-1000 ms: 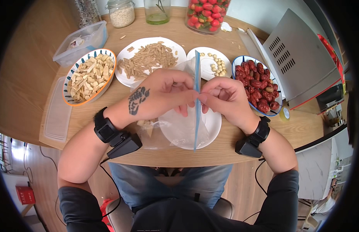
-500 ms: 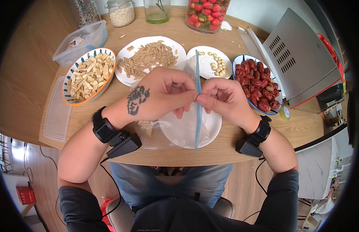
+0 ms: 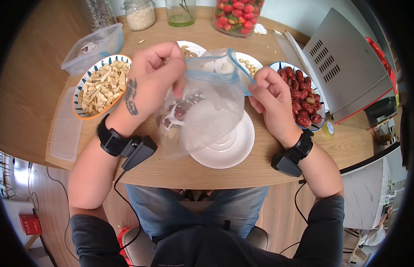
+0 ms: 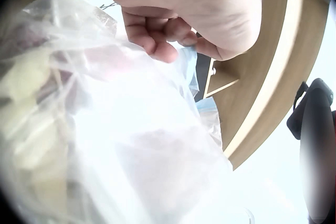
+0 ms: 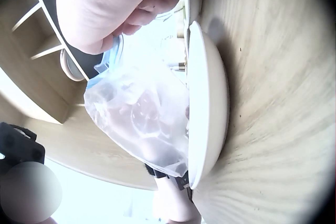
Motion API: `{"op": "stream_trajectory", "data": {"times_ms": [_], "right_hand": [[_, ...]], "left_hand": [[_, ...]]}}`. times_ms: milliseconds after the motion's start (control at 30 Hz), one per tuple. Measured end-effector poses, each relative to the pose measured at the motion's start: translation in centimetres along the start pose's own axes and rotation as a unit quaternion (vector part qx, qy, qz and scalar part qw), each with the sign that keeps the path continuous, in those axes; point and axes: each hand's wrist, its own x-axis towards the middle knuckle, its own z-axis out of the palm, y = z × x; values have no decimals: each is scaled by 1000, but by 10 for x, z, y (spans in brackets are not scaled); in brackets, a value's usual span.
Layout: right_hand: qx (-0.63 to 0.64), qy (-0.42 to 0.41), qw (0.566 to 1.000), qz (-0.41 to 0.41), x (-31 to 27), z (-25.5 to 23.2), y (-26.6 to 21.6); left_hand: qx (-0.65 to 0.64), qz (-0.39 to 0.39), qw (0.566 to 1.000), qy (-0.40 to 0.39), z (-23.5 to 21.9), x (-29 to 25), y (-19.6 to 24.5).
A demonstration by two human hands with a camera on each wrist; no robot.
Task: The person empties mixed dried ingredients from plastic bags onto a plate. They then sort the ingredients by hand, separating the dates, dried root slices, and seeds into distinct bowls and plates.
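A clear zip-lock bag [image 3: 207, 120] with a blue zip strip hangs between my hands, tilted over a white plate [image 3: 236, 153]. My left hand [image 3: 154, 73] grips the left end of the bag's mouth with curled fingers. At the other end, my right hand [image 3: 273, 95] pinches the corner of the blue strip between thumb and fingertips. The bag's mouth stands spread apart. Dark red and pale pieces show through the plastic at its lower left. In the right wrist view the bag [image 5: 147, 113] hangs beside the plate's rim [image 5: 202, 108].
Left stands a bowl of pale chopped pieces [image 3: 104, 86]; right, a bowl of red dates [image 3: 302, 95]. Behind the bag are plates with light brown pieces [image 3: 189, 51] and round pale seeds [image 3: 249, 66]. A plastic box [image 3: 93, 49], an oat jar [image 3: 140, 18] and a strawberry container [image 3: 238, 18] stand farther back.
My hands have moved apart, the left one up and to the left, the right one slightly right. The bag's zip edge, flat and upright before, is now pulled open and turned crosswise.
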Motion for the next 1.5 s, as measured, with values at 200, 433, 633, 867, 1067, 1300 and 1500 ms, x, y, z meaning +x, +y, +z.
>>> {"op": "stream_trajectory", "data": {"times_ms": [200,433,633,867,1067,1300,1500], "right_hand": [[-66,19,998,0,-5,17,-16],[-108,-46,993,21,-4,4,-10],[-139,-145,979,-35,0,-1,-11],[-75,-47,995,-56,2,-2,-7],[-62,-41,995,-66,3,-3,-7],[-194,-94,964,-153,7,-8,-1],[-312,-90,927,-190,2,1,-14]], "left_hand": [[57,44,997,3,20,-7,7],[295,86,933,-185,20,-12,17],[343,180,914,-120,9,-6,3],[292,282,914,-4,-33,4,18],[151,256,955,13,-15,4,10],[84,177,980,-32,5,3,14],[488,47,870,-45,-26,3,39]]}}
